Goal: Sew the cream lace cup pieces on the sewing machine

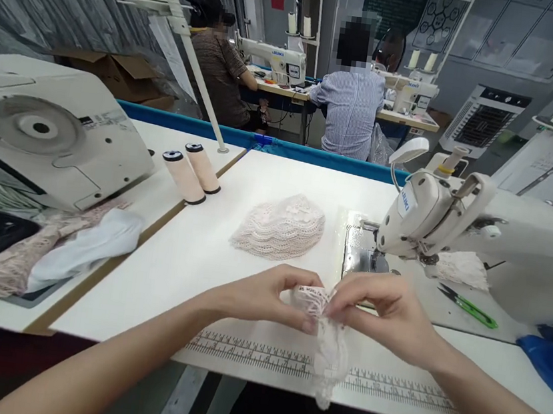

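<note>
My left hand point(273, 294) and my right hand point(384, 311) meet over the front of the white table, both closed on one piece of white lace point(332, 351). The lace is bunched between thumbs and fingers, and its lower end hangs down past the table edge. Beyond my hands lies a stack of pale pink lace pieces point(281, 231), flat on the table. To the right of it stands a sewing machine point(422, 211), its needle area just behind my right hand.
Green thread snips point(468, 306) and a white lace bundle point(465, 267) lie by the machine. Two thread cones point(192, 173) stand left, near another machine point(48, 132) with fabric point(87, 251) before it. A printed ruler point(248, 351) runs along the front edge. People sit working behind.
</note>
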The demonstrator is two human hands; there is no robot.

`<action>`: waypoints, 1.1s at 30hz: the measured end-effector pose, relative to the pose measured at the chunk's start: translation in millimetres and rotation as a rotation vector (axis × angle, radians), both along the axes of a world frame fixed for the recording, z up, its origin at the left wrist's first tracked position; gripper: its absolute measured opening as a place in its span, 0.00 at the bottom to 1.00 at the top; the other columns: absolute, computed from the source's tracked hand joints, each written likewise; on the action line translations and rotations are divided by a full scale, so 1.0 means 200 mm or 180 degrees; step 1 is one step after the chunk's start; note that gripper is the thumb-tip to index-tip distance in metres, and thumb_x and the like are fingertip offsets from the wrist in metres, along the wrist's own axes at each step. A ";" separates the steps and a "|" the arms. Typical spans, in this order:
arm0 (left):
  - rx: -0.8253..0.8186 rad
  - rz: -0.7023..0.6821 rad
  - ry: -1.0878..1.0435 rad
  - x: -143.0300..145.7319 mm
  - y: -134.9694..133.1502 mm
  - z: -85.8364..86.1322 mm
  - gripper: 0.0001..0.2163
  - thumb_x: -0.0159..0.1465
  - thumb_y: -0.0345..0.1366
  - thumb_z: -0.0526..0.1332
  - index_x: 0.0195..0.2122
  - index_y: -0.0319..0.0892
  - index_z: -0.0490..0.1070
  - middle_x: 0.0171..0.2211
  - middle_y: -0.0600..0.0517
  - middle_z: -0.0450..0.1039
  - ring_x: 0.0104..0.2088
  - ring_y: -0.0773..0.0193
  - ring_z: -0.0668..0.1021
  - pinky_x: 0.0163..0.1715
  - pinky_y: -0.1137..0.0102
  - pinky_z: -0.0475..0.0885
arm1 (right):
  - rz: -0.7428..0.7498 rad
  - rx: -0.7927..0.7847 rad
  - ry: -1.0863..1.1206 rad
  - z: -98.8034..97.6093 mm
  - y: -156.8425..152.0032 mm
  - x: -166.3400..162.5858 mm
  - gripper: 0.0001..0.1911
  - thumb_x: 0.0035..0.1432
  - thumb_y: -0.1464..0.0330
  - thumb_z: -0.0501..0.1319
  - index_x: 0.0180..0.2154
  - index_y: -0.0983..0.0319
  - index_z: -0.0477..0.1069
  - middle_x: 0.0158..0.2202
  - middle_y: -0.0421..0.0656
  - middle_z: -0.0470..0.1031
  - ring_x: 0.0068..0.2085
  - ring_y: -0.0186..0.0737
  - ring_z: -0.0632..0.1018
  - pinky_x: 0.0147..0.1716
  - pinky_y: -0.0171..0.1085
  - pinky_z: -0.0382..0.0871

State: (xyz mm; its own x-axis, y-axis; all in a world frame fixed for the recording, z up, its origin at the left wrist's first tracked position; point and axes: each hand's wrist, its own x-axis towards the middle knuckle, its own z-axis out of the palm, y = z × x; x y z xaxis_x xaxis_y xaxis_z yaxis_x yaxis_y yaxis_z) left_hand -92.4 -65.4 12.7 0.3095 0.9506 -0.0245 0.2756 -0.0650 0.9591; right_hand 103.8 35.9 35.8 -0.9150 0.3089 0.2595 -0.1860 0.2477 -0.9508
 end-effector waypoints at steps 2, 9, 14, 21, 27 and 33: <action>-0.0555 0.0175 -0.0456 -0.07 -0.04 -0.03 0.11 0.57 0.42 0.66 0.39 0.45 0.75 0.35 0.53 0.76 0.38 0.61 0.78 0.39 0.67 0.73 | -0.0152 -0.0124 0.0068 0.00 0.01 -0.03 0.07 0.56 0.73 0.63 0.34 0.57 0.79 0.32 0.40 0.78 0.33 0.33 0.77 0.30 0.32 0.70; 0.0114 0.2375 0.0189 -0.40 0.07 0.03 0.19 0.58 0.54 0.59 0.31 0.40 0.71 0.27 0.52 0.70 0.26 0.67 0.71 0.25 0.73 0.66 | -0.1416 -0.0109 0.0006 -0.05 0.13 -0.31 0.12 0.55 0.68 0.63 0.43 0.57 0.77 0.28 0.38 0.75 0.27 0.31 0.71 0.33 0.36 0.70; 0.0176 0.2654 0.1066 -0.59 0.39 0.02 0.14 0.58 0.48 0.59 0.27 0.42 0.72 0.17 0.56 0.61 0.19 0.69 0.63 0.19 0.73 0.56 | -0.1562 -0.0788 -0.0250 -0.14 0.29 -0.55 0.24 0.53 0.75 0.58 0.54 0.67 0.68 0.26 0.38 0.73 0.26 0.30 0.71 0.33 0.34 0.68; 0.0229 0.2995 0.2385 -0.59 0.44 -0.07 0.10 0.55 0.43 0.61 0.35 0.48 0.76 0.33 0.50 0.74 0.37 0.55 0.73 0.27 0.70 0.58 | -0.1465 -0.0987 -0.0672 -0.22 0.36 -0.57 0.27 0.49 0.79 0.56 0.54 0.72 0.67 0.17 0.35 0.69 0.21 0.31 0.69 0.26 0.32 0.65; -0.0097 0.2953 0.2637 -0.60 0.37 -0.04 0.15 0.58 0.45 0.56 0.44 0.49 0.73 0.28 0.53 0.74 0.30 0.59 0.75 0.25 0.70 0.61 | -0.1410 -0.0903 -0.0713 -0.24 0.35 -0.53 0.28 0.52 0.80 0.54 0.56 0.70 0.65 0.16 0.33 0.68 0.22 0.31 0.70 0.26 0.32 0.65; -0.0192 0.2989 0.3211 -0.51 0.31 0.02 0.18 0.59 0.45 0.54 0.49 0.49 0.68 0.37 0.52 0.76 0.39 0.53 0.76 0.28 0.68 0.62 | -0.1434 -0.0628 -0.0659 -0.25 0.31 -0.48 0.32 0.52 0.82 0.53 0.59 0.62 0.61 0.43 0.44 0.75 0.22 0.26 0.71 0.27 0.32 0.68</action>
State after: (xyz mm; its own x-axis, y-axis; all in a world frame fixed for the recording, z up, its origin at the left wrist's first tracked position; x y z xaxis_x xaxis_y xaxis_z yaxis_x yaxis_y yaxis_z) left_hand -194.1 -4.2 16.4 -0.6177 0.7802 0.0989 0.7633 0.5644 0.3145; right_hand 8.1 97.6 -15.2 -0.7064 0.7077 -0.0153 0.0941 0.0725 -0.9929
